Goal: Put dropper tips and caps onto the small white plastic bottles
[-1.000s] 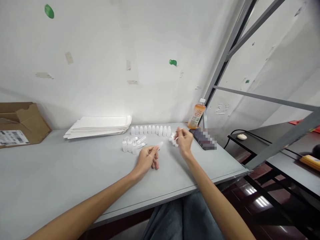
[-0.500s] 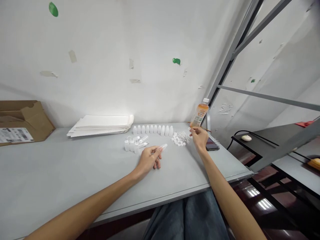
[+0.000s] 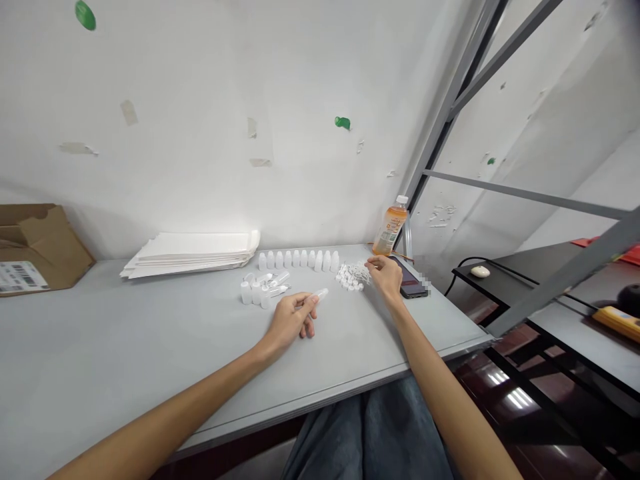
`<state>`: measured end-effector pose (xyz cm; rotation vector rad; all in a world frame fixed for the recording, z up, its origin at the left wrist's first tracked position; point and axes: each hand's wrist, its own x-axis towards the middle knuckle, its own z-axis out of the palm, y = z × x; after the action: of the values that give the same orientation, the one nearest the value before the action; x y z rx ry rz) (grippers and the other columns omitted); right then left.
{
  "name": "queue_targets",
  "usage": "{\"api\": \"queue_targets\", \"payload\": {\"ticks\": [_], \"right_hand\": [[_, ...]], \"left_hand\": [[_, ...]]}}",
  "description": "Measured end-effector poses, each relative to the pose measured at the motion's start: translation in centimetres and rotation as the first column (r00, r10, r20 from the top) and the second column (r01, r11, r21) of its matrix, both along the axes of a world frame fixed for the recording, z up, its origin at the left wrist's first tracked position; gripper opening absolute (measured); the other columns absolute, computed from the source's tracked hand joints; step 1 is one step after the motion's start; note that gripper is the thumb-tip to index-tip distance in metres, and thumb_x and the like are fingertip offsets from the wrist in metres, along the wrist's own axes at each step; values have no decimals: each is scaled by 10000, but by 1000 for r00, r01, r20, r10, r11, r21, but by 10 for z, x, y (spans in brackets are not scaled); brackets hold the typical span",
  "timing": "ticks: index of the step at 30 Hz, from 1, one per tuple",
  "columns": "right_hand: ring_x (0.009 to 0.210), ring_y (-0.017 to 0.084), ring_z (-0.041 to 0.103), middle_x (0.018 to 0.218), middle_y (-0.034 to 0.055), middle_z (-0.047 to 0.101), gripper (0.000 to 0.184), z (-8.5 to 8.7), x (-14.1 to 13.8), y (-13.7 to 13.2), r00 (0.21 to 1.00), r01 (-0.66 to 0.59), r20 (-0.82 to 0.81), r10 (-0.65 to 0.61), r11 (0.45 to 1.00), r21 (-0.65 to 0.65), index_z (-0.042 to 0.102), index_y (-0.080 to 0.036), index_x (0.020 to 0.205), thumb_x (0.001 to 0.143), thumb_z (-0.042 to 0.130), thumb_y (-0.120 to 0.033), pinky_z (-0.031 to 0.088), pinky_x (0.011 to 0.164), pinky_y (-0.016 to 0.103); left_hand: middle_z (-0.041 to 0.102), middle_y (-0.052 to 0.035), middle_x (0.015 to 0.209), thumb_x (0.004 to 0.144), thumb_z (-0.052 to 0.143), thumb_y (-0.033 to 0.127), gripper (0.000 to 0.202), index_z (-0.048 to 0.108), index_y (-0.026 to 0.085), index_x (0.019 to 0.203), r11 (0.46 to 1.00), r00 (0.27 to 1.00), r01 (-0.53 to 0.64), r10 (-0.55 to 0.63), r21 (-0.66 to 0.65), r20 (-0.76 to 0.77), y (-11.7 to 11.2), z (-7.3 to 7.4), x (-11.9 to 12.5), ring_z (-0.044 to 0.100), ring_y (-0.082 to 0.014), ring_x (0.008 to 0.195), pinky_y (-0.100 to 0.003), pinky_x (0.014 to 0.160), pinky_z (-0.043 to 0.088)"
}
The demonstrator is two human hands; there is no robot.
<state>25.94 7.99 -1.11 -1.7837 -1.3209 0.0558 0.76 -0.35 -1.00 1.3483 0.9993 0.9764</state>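
Observation:
My left hand (image 3: 295, 315) is closed around a small translucent white squeeze bottle (image 3: 321, 293), held tilted above the table with its narrow end pointing up and right. At the right edge of a pile of small white caps and thin pieces (image 3: 354, 276), my right hand (image 3: 385, 275) has thumb and forefinger pinched together; what lies between the fingertips is too small to make out. Behind the hands stands a row of several white bottles (image 3: 300, 259). Left of my left hand, a cluster of similar bottles (image 3: 257, 291) stands and lies together, some with strap-like parts.
A stack of white envelopes or sheets (image 3: 195, 253) lies by the wall, with an open cardboard box (image 3: 45, 247) at far left. An orange drink bottle (image 3: 391, 230) and a phone (image 3: 413, 283) sit beyond and beside my right hand. Metal frame bars (image 3: 525, 197) rise at right.
The whole view has shifted slightly. My right hand has moved a little left, closer to the pile, uncovering more of the phone. My left hand still holds its bottle in the same pose.

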Motion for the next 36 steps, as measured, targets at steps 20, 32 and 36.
{"api": "queue_targets", "payload": {"ticks": [20,32,36], "right_hand": [[829,226,626,841,54,686,177,15,-20,-17,999,-15,49,5,978,206,711,-202,772,733,555,-277,446,704,321],[481,108,553,653,9,648,225,13,-90,-45,577,-789,-266,773,611,65,693,-179,790,823,594,-379,432,497,240],[493,121,570,711,31,655,286,15,-86,-45,500,-789,-456,736,604,111,690,-162,849,754,678,-431,401,419,231]], "left_hand": [[528,13,731,851,529,520,380,586,144,848,999,1000,-9,10,46,-17,2,-4,-2,580,-96,429,-192,358,382],[622,5,631,853,535,414,446,577,127,1192,988,983,-93,111,120,-148,3,-1,-6,527,-83,396,-192,404,414],[599,31,541,853,539,417,488,551,120,1239,987,977,-102,123,124,-176,2,0,-6,499,-87,376,-193,406,405]]}}
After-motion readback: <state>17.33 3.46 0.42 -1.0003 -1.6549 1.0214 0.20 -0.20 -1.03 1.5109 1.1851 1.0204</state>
